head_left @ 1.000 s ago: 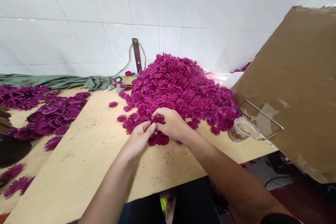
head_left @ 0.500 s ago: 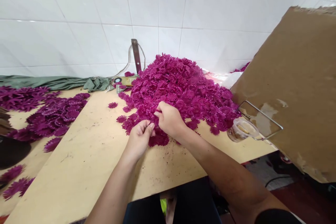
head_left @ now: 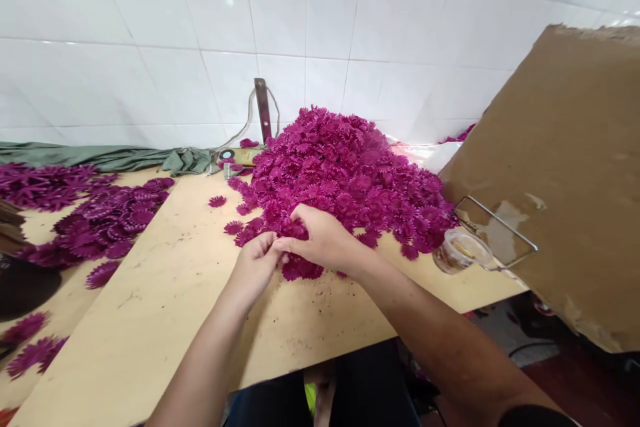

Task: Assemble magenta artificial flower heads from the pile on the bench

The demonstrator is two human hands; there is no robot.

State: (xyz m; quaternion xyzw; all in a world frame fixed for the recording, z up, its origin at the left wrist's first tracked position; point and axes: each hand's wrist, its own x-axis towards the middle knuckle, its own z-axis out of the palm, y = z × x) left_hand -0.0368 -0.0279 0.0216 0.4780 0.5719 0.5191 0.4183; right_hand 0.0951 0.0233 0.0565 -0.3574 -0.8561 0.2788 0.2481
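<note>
The curled fingers of the left hand (head_left: 255,265) and the bent fingers of the right hand (head_left: 323,238) are being brought together at the fingertips; whether a piece is being gripped between them cannot be told. Both hands are being held over the near side of a heap of magenta flower pieces (head_left: 345,173), which is being supported by the tabletop (head_left: 150,300) from its far edge towards the near edge. The heap is being flanked on its right by a clear cup (head_left: 463,251) and a leaning cardboard sheet (head_left: 575,180). The far left edge is being lined by green cloth (head_left: 110,158), and more flower pieces are being borne near the left edge.
</note>
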